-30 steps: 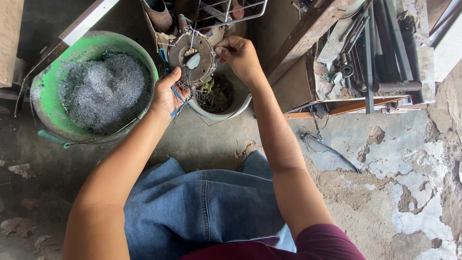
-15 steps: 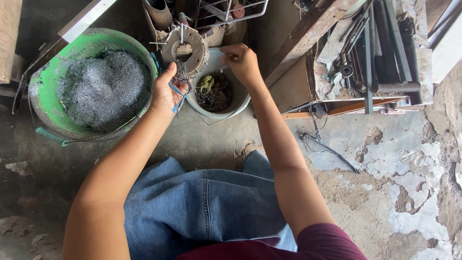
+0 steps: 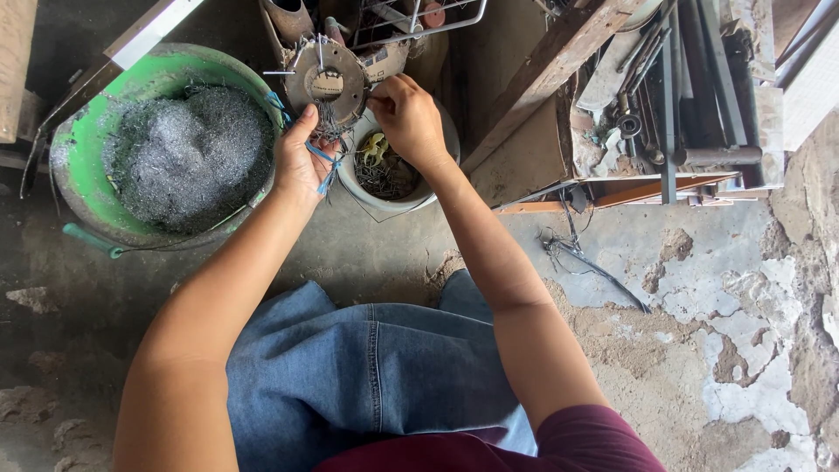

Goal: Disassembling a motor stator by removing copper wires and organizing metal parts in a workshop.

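While both hands' fingers [image 3: 308,122] pinch it, disc [image 3: 329,80] sits between.

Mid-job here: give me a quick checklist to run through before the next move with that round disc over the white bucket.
1. Left hand supports the round disc from below: ok.
2. Right hand fingertips at the disc's right edge: ok.
3. White bucket sits directly beneath the disc to catch drops: ok.
4. Green tub of grey metal shavings is upright, beside the left hand: ok.
5. Blue strand is free of the left hand: not ok, it crosses the palm.
6. What the right fingertips pinch: cannot tell.
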